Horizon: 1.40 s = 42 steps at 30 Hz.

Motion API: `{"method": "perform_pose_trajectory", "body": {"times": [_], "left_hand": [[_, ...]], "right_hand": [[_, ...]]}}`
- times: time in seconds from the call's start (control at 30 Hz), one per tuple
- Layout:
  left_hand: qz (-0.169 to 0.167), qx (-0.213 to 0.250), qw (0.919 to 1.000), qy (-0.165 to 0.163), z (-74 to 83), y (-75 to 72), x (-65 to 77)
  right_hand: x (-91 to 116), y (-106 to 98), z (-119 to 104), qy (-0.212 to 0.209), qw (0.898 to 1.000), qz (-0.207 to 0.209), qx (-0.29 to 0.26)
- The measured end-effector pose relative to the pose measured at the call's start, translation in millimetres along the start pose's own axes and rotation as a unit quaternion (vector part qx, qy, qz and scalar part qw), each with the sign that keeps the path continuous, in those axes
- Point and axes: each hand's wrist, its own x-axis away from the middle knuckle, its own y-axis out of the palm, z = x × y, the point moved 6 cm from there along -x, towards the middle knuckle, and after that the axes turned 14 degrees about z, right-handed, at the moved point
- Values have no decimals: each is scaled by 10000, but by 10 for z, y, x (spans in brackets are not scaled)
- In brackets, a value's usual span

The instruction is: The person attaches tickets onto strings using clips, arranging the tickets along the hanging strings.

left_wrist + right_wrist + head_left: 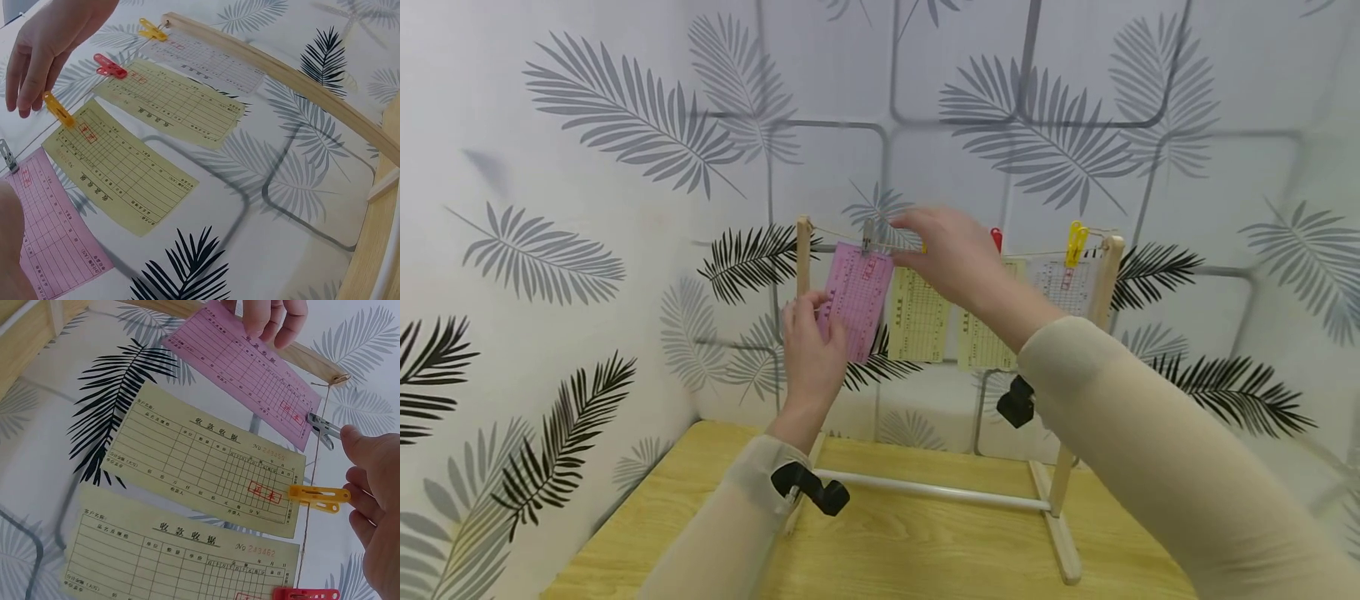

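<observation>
A pink receipt slip (861,292) hangs tilted from a string near the left post, gripped at its top by a grey clothespin (323,428). My left hand (811,350) pinches the slip's left edge between thumb and fingers. Just right of that clothespin is my right hand (955,254), thumb and fingers apart with nothing between them. In the right wrist view its thumb overlaps the clothespin's tail. Beside the pink slip hangs a yellow receipt slip (119,169), held by an orange-yellow clothespin (59,111) close below the right fingers.
Farther right, a red clothespin (111,66) holds another yellow slip (172,103), and a yellow clothespin (1077,242) holds a white slip (1062,287). The wooden frame (1108,279) has a white bottom bar (932,490) and stands on a wooden table (700,517) against a leaf-patterned wall.
</observation>
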Motion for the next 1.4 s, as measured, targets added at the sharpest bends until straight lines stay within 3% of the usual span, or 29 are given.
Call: {"method": "perform_pose_trajectory", "body": {"times": [0.43,0.6,0.8,1.07,1.4], "left_hand": [[-132,-365,9990,199,11,-61,128],[-231,-571,9977,295,23,-94,203],[-319,-596,9945,795,92,-131,330],[-893,-739,9794,1653,144,-99,594],[-1581,-1105,9575,2146,224,-102,930]], "right_hand": [[555,-187,167,-709,9952,671,-58],[767,-181,195,-898,9934,715,19],[1110,-150,215,-1039,9923,669,-59],[1607,-97,305,-1004,9919,747,-213],[2162,-38,409,-612,9967,505,-152]]}}
